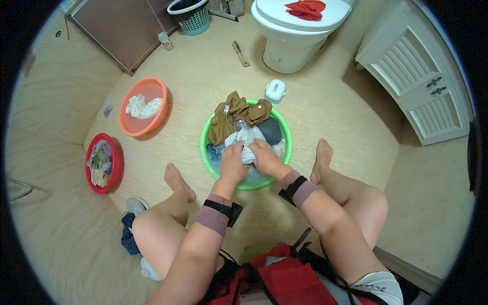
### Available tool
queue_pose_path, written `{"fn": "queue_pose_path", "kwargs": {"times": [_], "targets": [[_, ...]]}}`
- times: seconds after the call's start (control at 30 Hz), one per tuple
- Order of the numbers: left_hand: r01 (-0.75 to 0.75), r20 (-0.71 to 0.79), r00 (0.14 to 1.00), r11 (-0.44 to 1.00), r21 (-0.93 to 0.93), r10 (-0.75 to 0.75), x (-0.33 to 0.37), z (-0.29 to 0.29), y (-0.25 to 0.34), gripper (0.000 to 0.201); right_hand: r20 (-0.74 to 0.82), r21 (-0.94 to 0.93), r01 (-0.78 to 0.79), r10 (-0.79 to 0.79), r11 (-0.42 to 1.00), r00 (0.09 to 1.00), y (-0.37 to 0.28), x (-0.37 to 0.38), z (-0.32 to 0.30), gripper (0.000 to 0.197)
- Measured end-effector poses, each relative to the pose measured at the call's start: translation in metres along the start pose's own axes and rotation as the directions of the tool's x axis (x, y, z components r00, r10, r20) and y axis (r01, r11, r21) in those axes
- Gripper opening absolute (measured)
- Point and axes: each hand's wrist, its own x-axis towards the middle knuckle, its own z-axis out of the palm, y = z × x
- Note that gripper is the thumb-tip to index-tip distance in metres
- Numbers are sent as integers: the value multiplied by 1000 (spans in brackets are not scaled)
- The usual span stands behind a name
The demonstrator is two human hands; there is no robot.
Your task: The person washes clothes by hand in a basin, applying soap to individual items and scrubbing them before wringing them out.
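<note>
Between my feet stands a green basin (204, 161) with cloudy water and several garments in it. Both my hands grip one wet white cloth (247, 136) over the middle of the basin. My left hand (233, 161) is closed on its left side, my right hand (265, 156) on its right side, close together. Brown clothing (235, 108) is heaped over the far rim, and a dark grey piece (270, 130) lies at the right. Bluish fabric (214, 152) shows in the water near my left hand.
A white soap box (275, 91) sits just beyond the basin, a brush (241, 54) farther off. An orange basin (164, 109) and a red basin (120, 161), both holding clothes, stand at the left. A toilet (290, 46) with red cloth (306, 9) is at the back; a white cabinet (414, 71) stands right.
</note>
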Motion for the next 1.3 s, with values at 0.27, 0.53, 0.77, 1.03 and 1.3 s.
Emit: {"fn": "queue_pose_path", "kwargs": {"times": [0.27, 0.53, 0.77, 1.03, 1.3], "targets": [[113, 467, 849, 947, 301, -249, 17, 61, -35, 72, 269, -384, -118, 234, 916, 934, 24, -3, 63, 37], [136, 613, 756, 972, 194, -228, 29, 87, -49, 45, 348, -483, -117, 313, 868, 884, 69, -11, 116, 35], [161, 686, 675, 962, 221, -271, 20, 152, -89, 39, 666, -474, -35, 384, 880, 639, 49, -5, 92, 32], [-18, 199, 980, 1000, 22, 13, 8, 85, -53, 48, 106, -16, 62, -60, 998, 993, 67, -7, 56, 25], [-257, -66, 966, 897, -359, 250, -11, -77, 19, 35, -8, 201, 81, -81, 976, 997, -83, 6, -105, 25]]}}
